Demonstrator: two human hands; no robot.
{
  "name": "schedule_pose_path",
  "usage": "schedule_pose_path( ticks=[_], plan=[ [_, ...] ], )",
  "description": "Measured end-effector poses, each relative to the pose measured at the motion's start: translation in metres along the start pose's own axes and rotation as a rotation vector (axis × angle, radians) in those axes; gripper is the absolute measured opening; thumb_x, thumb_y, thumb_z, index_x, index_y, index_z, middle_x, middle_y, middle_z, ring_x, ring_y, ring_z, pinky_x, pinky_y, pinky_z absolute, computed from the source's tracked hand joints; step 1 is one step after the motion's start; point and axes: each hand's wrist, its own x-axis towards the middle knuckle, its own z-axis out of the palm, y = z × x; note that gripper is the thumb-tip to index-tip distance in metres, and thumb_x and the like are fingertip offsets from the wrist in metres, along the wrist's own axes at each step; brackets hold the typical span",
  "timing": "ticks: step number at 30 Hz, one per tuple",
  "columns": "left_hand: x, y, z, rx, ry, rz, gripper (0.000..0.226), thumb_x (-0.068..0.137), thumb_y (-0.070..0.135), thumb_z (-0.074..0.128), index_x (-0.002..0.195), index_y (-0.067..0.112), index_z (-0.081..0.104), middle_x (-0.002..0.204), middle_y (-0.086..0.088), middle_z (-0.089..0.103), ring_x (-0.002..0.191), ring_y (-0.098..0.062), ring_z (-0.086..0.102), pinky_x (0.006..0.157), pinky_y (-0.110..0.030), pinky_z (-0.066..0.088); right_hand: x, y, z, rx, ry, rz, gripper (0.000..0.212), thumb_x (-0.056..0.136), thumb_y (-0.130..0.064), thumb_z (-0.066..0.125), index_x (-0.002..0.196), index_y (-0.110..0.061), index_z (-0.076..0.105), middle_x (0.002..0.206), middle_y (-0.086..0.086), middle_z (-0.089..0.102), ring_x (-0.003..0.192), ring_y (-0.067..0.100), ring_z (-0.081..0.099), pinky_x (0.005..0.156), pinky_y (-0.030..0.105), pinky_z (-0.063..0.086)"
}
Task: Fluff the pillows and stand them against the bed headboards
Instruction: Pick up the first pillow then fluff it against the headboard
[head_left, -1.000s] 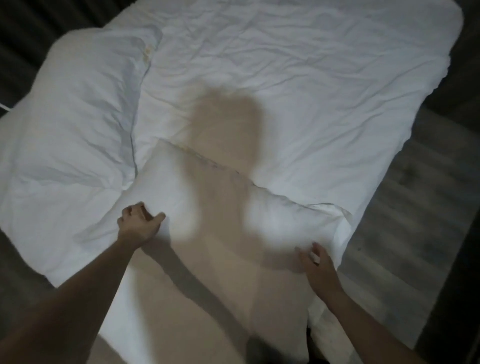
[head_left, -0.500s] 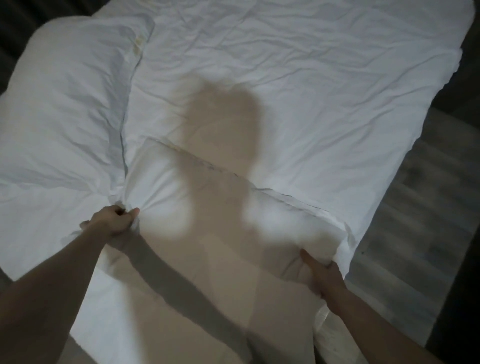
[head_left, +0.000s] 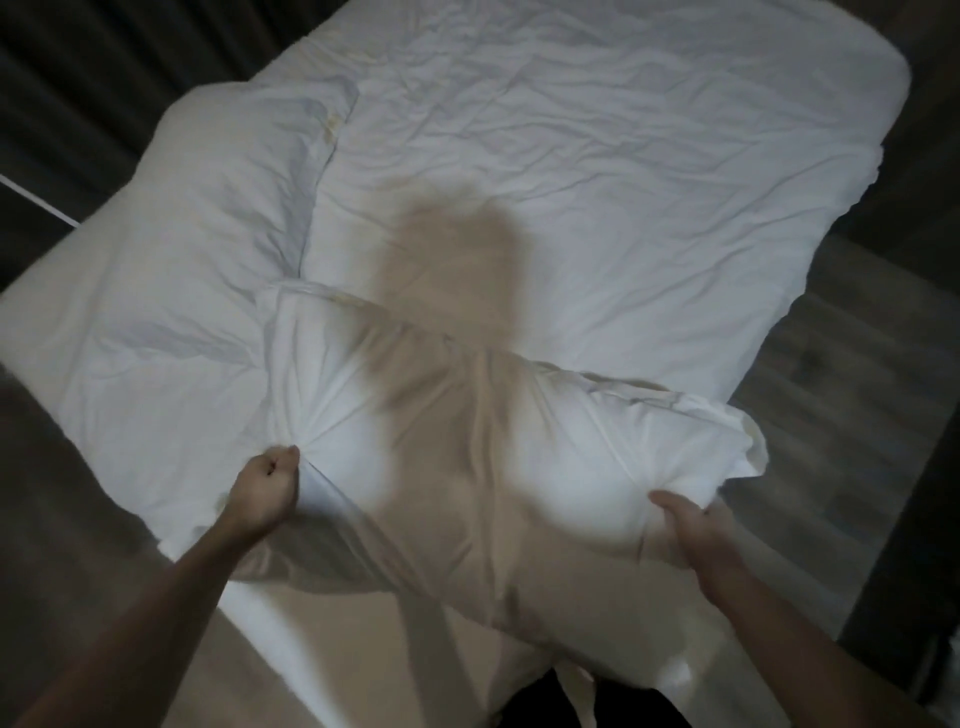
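A white pillow (head_left: 467, 441) is held up off the near end of the bed, bunched and puckered where it is gripped. My left hand (head_left: 265, 486) is a fist closed on the pillow's left edge. My right hand (head_left: 685, 525) grips its right end, thumb on top. My shadow falls across the pillow's middle. A second white pillow (head_left: 208, 249) lies flat on the left part of the bed, apart from both hands.
The bed (head_left: 597, 156) carries a wrinkled white sheet and stretches away from me. Dark wooden floor (head_left: 831, 389) runs along the right side. Dark curtains or a wall (head_left: 78, 78) stand at the far left.
Both hands went from resting on the pillow to gripping its ends. The pillow has risen off the bed and bunched up between them.
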Motion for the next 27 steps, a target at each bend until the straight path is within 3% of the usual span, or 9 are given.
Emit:
schedule_pose_path(
  ticks=[3,5,8,11,14,17,21,24,27],
  plan=[
    [-0.036,-0.017,-0.001,0.124,-0.327,-0.027,0.049,0.093,0.043,0.047,0.061,0.009,0.064,0.070,-0.010,0.068,0.077,-0.030,0.065,0.070,-0.034,0.044,0.007,-0.012,-0.035,-0.163,0.086,0.046,0.062,0.083,-0.024,0.079,0.134,-0.001,0.052,0.117,0.018,0.066,0.113,0.040,0.062,0.095,0.044,0.049],
    [-0.042,-0.029,0.010,0.391,-0.562,-0.073,0.052,0.102,0.041,0.044,0.079,0.008,0.077,0.091,-0.011,0.077,0.089,-0.028,0.069,0.079,-0.031,0.050,0.018,-0.008,-0.038,-0.332,0.094,0.056,0.092,0.081,-0.027,0.082,0.152,-0.001,0.029,0.144,0.025,0.051,0.129,0.045,0.053,0.102,0.046,0.044],
    [-0.039,-0.025,0.036,0.752,-0.805,-0.112,0.046,0.102,0.039,0.040,0.093,0.008,0.073,0.119,-0.016,0.074,0.095,-0.023,0.068,0.086,-0.031,0.054,0.033,0.001,-0.019,-0.594,0.027,-0.009,0.103,0.080,-0.025,0.084,0.159,-0.006,0.020,0.157,0.023,0.035,0.140,0.045,0.041,0.113,0.051,0.038],
    [-0.013,-0.004,0.068,0.755,-0.688,-0.063,0.039,0.103,0.039,0.042,0.104,0.011,0.069,0.117,-0.013,0.071,0.107,-0.029,0.068,0.084,-0.031,0.050,0.055,0.016,0.009,-0.980,-0.126,-0.249,0.104,0.080,-0.046,0.071,0.162,-0.020,0.014,0.165,0.013,0.026,0.147,0.037,0.033,0.117,0.049,0.035],
    [0.029,0.008,0.099,0.544,-0.437,0.056,0.043,0.078,0.060,0.047,0.096,0.023,0.060,0.109,-0.008,0.063,0.112,-0.032,0.065,0.095,-0.039,0.051,0.087,0.021,0.045,-1.028,-0.270,-0.362,0.114,0.068,-0.066,0.063,0.163,-0.036,0.007,0.172,0.000,0.014,0.157,0.027,0.017,0.122,0.047,0.030],
    [0.051,0.026,0.126,0.651,-0.478,0.018,0.097,0.055,0.066,0.072,0.140,0.026,0.048,0.140,-0.007,0.051,0.131,-0.034,0.052,0.108,-0.049,0.047,0.108,0.008,0.076,-1.123,-0.360,-0.453,0.128,0.064,-0.086,0.057,0.163,-0.036,-0.006,0.174,-0.002,0.006,0.160,0.024,0.009,0.125,0.054,0.021],
    [0.061,0.028,0.150,0.793,-0.589,-0.072,0.130,0.030,0.083,0.075,0.147,0.036,0.042,0.149,-0.006,0.049,0.138,-0.037,0.045,0.113,-0.054,0.037,0.116,-0.013,0.076,-1.279,-0.446,-0.397,0.126,0.059,-0.095,0.056,0.162,-0.031,0.021,0.166,-0.003,0.035,0.152,0.023,0.034,0.120,0.051,0.026],
    [0.051,0.035,0.144,0.985,-0.618,0.098,0.106,0.040,0.092,0.068,0.130,0.036,0.058,0.136,-0.002,0.062,0.133,-0.032,0.050,0.111,-0.045,0.035,0.102,-0.026,0.061,-1.279,-0.548,-0.385,0.104,0.050,-0.094,0.063,0.132,-0.031,0.060,0.130,-0.005,0.067,0.122,0.022,0.064,0.101,0.039,0.048],
    [0.034,0.051,0.119,1.008,-0.657,0.335,0.081,0.062,0.086,0.067,0.120,0.028,0.067,0.123,0.002,0.073,0.117,-0.022,0.066,0.097,-0.030,0.046,0.072,-0.040,0.038,-1.159,-0.576,-0.420,0.078,0.048,-0.089,0.070,0.102,-0.034,0.066,0.100,-0.009,0.073,0.095,0.016,0.070,0.082,0.034,0.057]
  ],
)
